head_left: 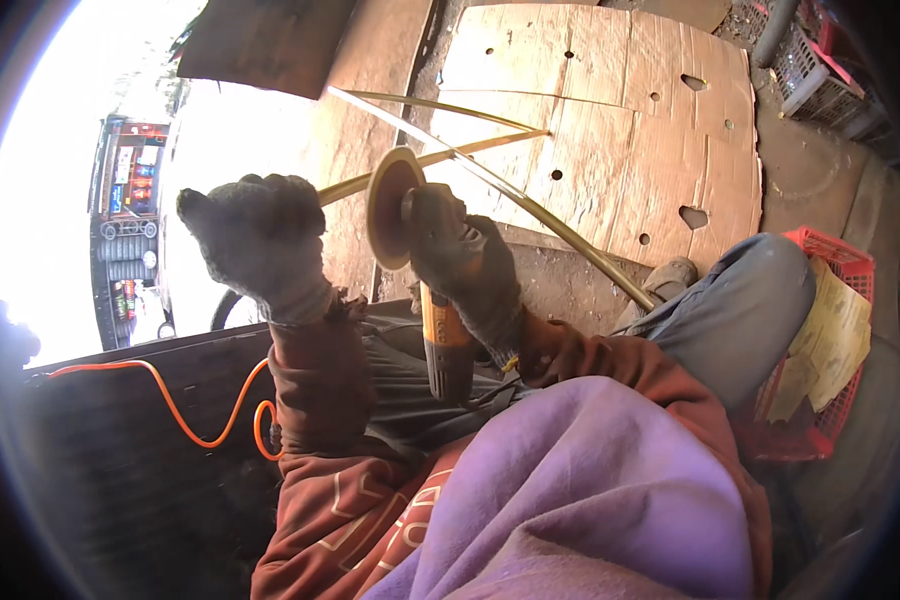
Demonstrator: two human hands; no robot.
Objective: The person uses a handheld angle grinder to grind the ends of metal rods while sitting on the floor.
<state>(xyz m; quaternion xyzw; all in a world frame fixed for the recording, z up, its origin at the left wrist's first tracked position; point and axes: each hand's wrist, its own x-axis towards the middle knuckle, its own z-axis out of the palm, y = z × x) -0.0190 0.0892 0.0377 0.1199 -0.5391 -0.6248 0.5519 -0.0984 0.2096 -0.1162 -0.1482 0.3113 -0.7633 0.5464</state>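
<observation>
Both my hands wear dark work gloves. My left hand (260,240) is closed round the near end of a gold-coloured metal bar frame (505,142), whose bars meet at a corner over the cardboard. In my right hand (467,250) is an angle grinder (447,345) with a yellow and black body, its handle pointing down toward my lap. The grinder's round disc (394,208) stands nearly upright between my hands, beside the bar; contact between them I cannot tell. A long shiny bar (560,228) crosses the frame and slants down to my foot.
A flat cardboard sheet (610,140) with holes covers the ground ahead. At my right stands a red plastic crate (820,440) with a piece of cardboard in it. An orange cable (185,425) loops over a dark ribbed surface on the left. More crates (818,85) sit far right.
</observation>
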